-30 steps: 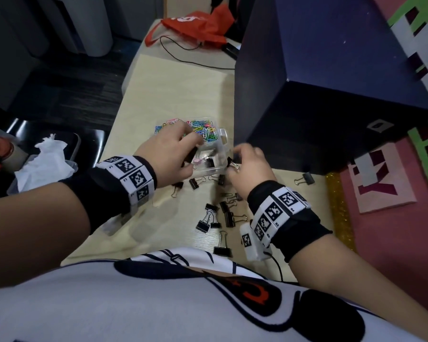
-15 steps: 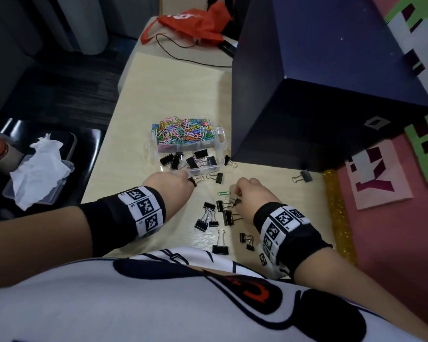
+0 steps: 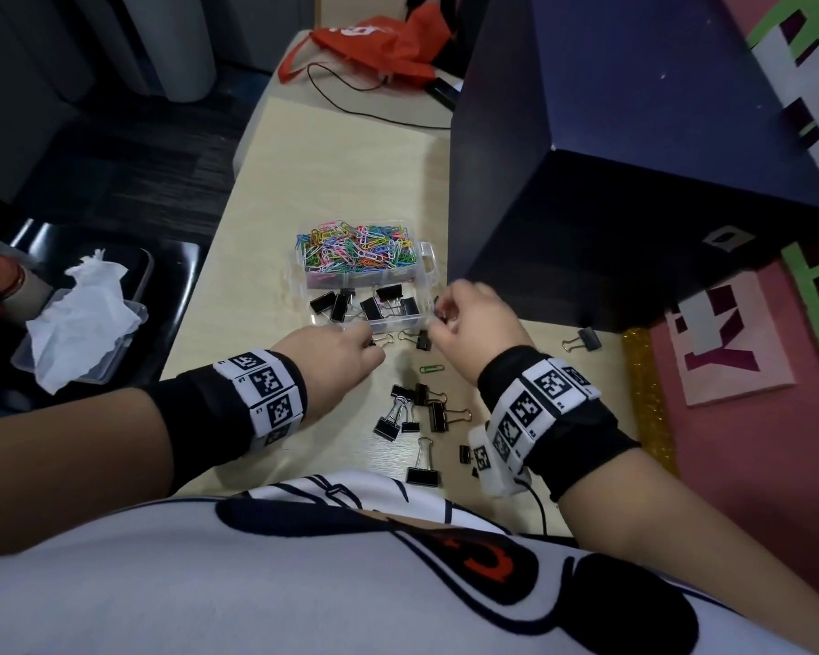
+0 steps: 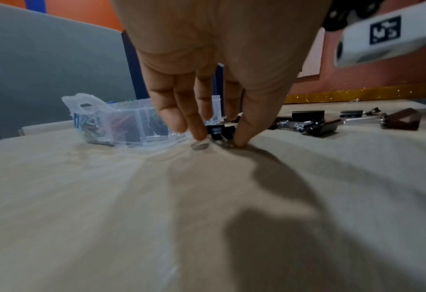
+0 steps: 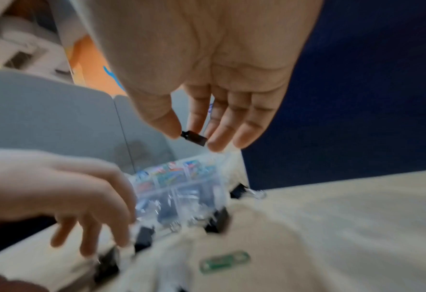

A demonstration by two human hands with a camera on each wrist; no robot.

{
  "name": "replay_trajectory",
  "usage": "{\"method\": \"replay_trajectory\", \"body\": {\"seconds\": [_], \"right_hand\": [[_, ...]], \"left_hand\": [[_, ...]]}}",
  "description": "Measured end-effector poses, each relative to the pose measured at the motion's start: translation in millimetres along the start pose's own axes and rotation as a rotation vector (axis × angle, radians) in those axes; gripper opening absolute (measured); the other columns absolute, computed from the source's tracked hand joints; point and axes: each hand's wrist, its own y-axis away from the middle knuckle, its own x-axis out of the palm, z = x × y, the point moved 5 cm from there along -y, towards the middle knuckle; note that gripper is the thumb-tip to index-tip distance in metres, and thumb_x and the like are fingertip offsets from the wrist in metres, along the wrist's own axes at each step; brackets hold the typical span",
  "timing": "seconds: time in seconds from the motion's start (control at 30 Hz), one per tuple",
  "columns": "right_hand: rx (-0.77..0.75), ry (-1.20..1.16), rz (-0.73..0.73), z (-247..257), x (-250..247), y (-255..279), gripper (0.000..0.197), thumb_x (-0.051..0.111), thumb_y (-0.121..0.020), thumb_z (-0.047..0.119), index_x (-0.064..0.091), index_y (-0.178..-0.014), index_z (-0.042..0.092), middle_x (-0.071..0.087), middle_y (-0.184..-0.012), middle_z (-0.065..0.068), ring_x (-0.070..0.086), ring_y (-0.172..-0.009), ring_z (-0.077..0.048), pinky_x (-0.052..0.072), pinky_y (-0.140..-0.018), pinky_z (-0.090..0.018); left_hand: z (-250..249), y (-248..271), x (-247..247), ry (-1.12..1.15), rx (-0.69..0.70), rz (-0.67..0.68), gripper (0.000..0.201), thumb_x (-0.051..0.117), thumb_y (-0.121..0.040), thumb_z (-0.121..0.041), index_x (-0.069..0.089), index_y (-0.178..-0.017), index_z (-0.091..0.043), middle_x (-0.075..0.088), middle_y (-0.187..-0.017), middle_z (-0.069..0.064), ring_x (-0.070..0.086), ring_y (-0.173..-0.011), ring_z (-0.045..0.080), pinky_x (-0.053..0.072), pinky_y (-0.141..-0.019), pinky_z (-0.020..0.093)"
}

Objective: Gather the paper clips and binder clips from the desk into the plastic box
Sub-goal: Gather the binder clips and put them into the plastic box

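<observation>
Off the desk's (image 3: 303, 172) left edge, a crumpled tissue (image 3: 79, 319) lies in a clear tray (image 3: 24, 366).

The left hand (image 3: 336, 356) reaches down to the desk just in front of the box's near wall. In the left wrist view its fingertips (image 4: 199, 134) and thumb stand on the wood on either side of a black binder clip (image 4: 219, 131), closed on it in a narrow pinch; the clip is still on the surface.

The box (image 3: 426, 257) sits mid-desk, toward the right edge, beside the dark cabinet (image 3: 634, 182). Its far compartment is heaped with coloured paper clips (image 3: 358, 248); the near one holds several binder clips (image 3: 370, 302).

A green clip (image 3: 431, 369) lies alone on the desk between the two hands, and a loose cluster of clips (image 3: 414, 408) lies nearer the front edge.

The right hand (image 3: 474, 323) is raised above the box's near right corner. The right wrist view shows thumb and forefinger pinching a small clip (image 5: 194, 138), the other fingers loosely extended beside it.

One more stray clip (image 3: 585, 340) lies near the desk's right edge, in front of the cabinet.
</observation>
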Motion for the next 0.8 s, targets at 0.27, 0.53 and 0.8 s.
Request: {"method": "replay_trajectory", "body": {"seconds": [0.27, 0.53, 0.8], "right_hand": [[-0.089, 0.281, 0.308, -4, 41, 1, 0.037, 0.045, -0.091, 0.020, 0.051, -0.128, 0.023, 0.046, -0.133, -0.003, 0.047, -0.118, -0.027, 0.044, -0.098, -0.040], [-0.085, 0.310, 0.253, -21, 51, 6, 0.031, 0.052, -0.089, 0.007, 0.049, -0.118, 0.016, 0.043, -0.123, -0.007, 0.043, -0.114, -0.026, 0.045, -0.090, -0.035], [-0.009, 0.193, 0.175, -19, 33, 2, 0.019, 0.054, -0.088, 0.017, 0.054, -0.107, 0.016, 0.049, -0.112, -0.005, 0.049, -0.107, -0.025, 0.044, -0.086, -0.034]], "left_hand": [[-3, 1, -4, 0.098, -0.067, 0.101, 0.038, 0.056, -0.079, -0.006, 0.043, -0.113, -0.017, 0.043, -0.107, 0.008, 0.056, -0.088, 0.028, 0.044, -0.065, 0.035], [-3, 1, -12, 0.134, -0.016, 0.086, 0.019, 0.056, -0.092, -0.024, 0.056, -0.109, -0.016, 0.050, -0.106, 0.004, 0.060, -0.085, 0.025, 0.052, -0.069, 0.036], [44, -3, -74, 0.338, -0.242, -0.393, 0.030, 0.055, -0.087, -0.018, 0.057, -0.116, -0.012, 0.054, -0.111, 0.012, 0.056, -0.097, 0.033, 0.050, -0.077, 0.040]]}}
